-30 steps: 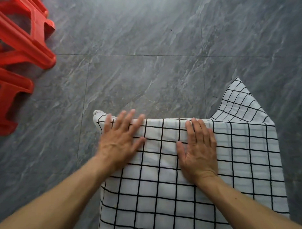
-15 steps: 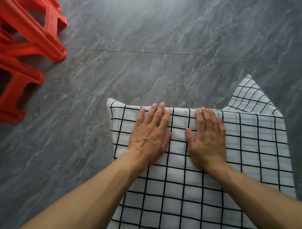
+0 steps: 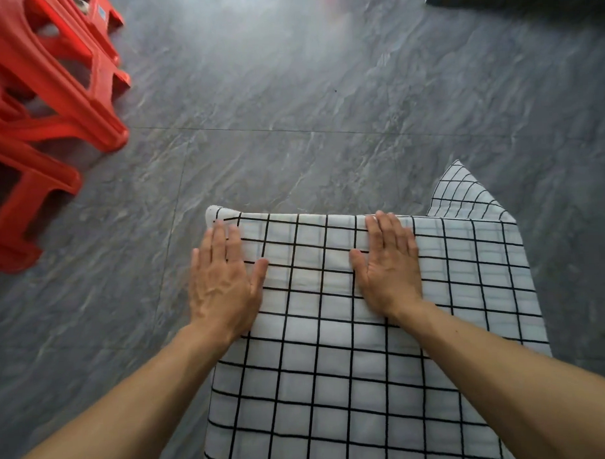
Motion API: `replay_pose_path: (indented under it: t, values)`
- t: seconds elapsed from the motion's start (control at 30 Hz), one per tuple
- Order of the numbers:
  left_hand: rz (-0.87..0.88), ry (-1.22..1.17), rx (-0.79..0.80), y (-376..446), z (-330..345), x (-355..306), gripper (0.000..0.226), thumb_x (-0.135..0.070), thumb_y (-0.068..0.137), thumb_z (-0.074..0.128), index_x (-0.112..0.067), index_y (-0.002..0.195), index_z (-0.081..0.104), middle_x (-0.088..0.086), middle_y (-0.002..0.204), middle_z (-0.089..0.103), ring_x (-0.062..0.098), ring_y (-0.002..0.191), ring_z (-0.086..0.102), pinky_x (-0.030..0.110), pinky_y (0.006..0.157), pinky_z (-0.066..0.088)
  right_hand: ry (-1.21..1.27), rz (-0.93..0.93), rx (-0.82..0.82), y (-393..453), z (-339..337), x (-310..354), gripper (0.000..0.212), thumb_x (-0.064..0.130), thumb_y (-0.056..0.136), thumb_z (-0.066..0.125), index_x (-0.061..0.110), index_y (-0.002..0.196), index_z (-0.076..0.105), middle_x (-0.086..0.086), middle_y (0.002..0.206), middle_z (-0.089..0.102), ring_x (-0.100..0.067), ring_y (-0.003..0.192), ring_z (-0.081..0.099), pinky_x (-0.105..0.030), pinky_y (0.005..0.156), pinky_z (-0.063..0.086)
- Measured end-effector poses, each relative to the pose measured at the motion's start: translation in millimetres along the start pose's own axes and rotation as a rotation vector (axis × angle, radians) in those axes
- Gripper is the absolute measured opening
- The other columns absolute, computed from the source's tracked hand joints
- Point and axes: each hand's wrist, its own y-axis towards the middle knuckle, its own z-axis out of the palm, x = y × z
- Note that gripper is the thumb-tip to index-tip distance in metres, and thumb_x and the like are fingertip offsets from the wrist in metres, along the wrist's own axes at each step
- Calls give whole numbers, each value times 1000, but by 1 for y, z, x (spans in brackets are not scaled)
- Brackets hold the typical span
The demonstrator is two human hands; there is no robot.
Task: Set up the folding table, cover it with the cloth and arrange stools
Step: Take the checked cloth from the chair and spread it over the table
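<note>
You are pressing both flat, straight-fingered palms, left hand (image 3: pixel 224 283) and right hand (image 3: pixel 389 267), on the checked cloth (image 3: pixel 333 365), gripping nothing. The soft, grid-printed fabric is running lengthwise toward you; its far left corner is lying just beyond your left fingertips. Glossy red plastic stools (image 3: pixel 43 111) are waiting well apart, left, on the grey stone floor (image 3: pixel 324 108).

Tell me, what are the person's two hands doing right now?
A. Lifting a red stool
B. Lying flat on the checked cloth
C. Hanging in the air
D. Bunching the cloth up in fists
B: the left hand and the right hand both lie palm-down with straight fingers on the checked cloth.
</note>
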Motion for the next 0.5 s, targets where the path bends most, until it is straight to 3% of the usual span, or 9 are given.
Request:
replay_pose_path:
  t: [0.17,0.37,0.5]
  values:
    - [140,59,7,-5,-11,-40,78,-59,90,14,-10,149,33,13,160,22,29,147,18,46,119,20,106,-86,20,2,-26,0,85,63,87,11,13,156,14,-4,165,6,-19,151,0,-41,122,-3]
    - [236,43,51,-11,-10,-90,64,-53,94,32,-15,145,37,11,158,26,28,146,21,44,119,23,379,-8,-116,-22,-65,-27,66,51,96,33,16,152,27,-4,159,24,-20,146,20,-36,120,16]
    - [306,1,61,-20,0,-141,58,-48,95,43,-15,142,42,11,156,32,27,144,26,42,116,24,417,105,-190,-49,-80,-90,53,37,94,42,16,142,41,-2,143,42,-16,134,37,-35,115,30]
